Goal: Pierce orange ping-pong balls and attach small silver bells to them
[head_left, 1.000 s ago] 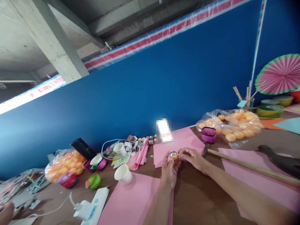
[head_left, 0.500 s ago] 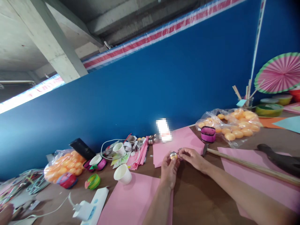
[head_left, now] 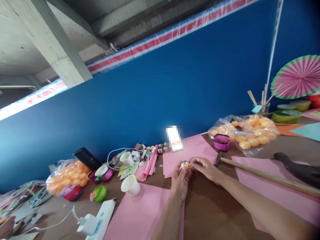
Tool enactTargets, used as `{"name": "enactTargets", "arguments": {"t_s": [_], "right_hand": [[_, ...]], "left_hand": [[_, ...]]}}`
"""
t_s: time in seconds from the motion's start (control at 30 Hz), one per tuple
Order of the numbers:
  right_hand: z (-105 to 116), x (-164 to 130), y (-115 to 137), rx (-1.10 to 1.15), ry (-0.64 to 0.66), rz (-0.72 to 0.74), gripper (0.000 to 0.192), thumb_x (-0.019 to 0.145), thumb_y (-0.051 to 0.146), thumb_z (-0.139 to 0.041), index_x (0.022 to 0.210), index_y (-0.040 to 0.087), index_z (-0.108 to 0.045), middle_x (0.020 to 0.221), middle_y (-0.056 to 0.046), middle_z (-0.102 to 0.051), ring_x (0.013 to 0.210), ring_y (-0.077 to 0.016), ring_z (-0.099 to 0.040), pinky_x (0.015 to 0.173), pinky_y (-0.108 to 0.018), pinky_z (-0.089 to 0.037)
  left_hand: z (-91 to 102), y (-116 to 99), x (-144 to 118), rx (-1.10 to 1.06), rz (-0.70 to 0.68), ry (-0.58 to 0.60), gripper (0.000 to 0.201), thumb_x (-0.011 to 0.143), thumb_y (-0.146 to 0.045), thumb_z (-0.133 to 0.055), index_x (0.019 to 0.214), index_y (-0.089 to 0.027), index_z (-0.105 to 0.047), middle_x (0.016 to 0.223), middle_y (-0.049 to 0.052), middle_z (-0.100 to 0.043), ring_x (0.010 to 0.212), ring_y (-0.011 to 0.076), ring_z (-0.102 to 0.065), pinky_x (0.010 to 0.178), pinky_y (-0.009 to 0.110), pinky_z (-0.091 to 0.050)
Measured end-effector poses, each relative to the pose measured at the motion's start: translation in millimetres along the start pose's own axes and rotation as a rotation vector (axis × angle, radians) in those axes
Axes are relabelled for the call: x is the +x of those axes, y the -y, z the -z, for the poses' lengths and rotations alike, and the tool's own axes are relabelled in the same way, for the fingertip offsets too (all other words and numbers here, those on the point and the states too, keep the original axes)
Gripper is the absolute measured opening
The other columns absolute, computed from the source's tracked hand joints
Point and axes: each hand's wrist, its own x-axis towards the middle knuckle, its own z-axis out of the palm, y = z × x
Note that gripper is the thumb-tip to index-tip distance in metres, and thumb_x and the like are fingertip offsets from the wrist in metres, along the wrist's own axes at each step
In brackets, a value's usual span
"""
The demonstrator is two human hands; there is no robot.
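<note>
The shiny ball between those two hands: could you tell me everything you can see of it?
The shiny ball is small, round and metallic-looking, silvery on top and yellowish lower down, perhaps a reflection. The left hand holds it over the brown table, hiding its lower part. The right hand is close beside it; whether it touches the ball is unclear.

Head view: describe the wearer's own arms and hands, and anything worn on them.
The left hand and right hand are bare, without gloves. No sleeve, watch or bracelet shows on the left forearm or the right forearm within the frame. Rings are too small to rule out.
</note>
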Motion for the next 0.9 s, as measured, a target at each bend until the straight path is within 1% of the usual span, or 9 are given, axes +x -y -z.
{"name": "enactTargets", "arguments": {"t_s": [0.1, 0.23, 0.47, 0.67, 0.9], "right_hand": [[-0.2, 0.2, 0.1, -0.005, 0.004, -0.008, 0.024, 0.077, 0.041, -0.052, 0.075, 0.017, -0.055, 0.078, -0.002, -0.059, 0.075, -0.0155, -0.053, 0.072, -0.028, -0.043], [0.0, 0.5, -1.7, -0.017, -0.001, -0.012, 0.025, 0.076, 0.042, -0.053, 0.074, 0.017, -0.055, 0.076, -0.002, -0.059, 0.075, -0.0158, -0.054, 0.07, -0.028, -0.043], [0.4, -0.4, -0.4, 0.015, -0.007, 0.001, 0.023, 0.076, 0.039, -0.054, 0.075, 0.017, -0.056, 0.082, -0.002, -0.061, 0.079, -0.0159, -0.054, 0.073, -0.028, -0.042], [0.3, -0.8, 0.5, -0.006, -0.007, 0.012, 0.02, 0.078, 0.036, -0.052, 0.076, 0.017, -0.056, 0.079, -0.002, -0.059, 0.076, -0.015, -0.053, 0.071, -0.027, -0.042], [0.3, -1.2, 4.9, -0.049, 0.007, 0.019, 0.024, 0.077, 0.039, -0.051, 0.075, 0.016, -0.057, 0.079, -0.003, -0.059, 0.076, -0.0159, -0.053, 0.071, -0.027, -0.041]], "left_hand": [[-1.0, -0.2, 0.0, 0.016, -0.008, -0.003, 0.05, 0.064, -0.022, -0.068, 0.111, -0.019, -0.05, 0.098, 0.007, -0.062, 0.08, 0.0127, -0.061, 0.076, 0.025, -0.045], [-1.0, 0.7, 0.6, 0.039, -0.013, 0.009, 0.047, 0.066, -0.023, -0.066, 0.11, -0.019, -0.051, 0.098, 0.007, -0.061, 0.079, 0.0122, -0.06, 0.074, 0.024, -0.046], [1.1, 1.8, 1.0, 0.057, -0.001, 0.03, 0.045, 0.069, -0.022, -0.063, 0.112, -0.02, -0.05, 0.103, 0.007, -0.06, 0.085, 0.0134, -0.06, 0.078, 0.026, -0.045], [-0.3, 1.7, -0.2, 0.062, -0.021, 0.025, 0.046, 0.067, -0.021, -0.065, 0.111, -0.02, -0.05, 0.103, 0.008, -0.06, 0.087, 0.015, -0.06, 0.08, 0.028, -0.044], [0.4, 3.1, 0.7, 0.077, -0.028, 0.006, 0.047, 0.067, -0.022, -0.065, 0.112, -0.02, -0.049, 0.104, 0.009, -0.06, 0.089, 0.016, -0.059, 0.082, 0.029, -0.044]]}}
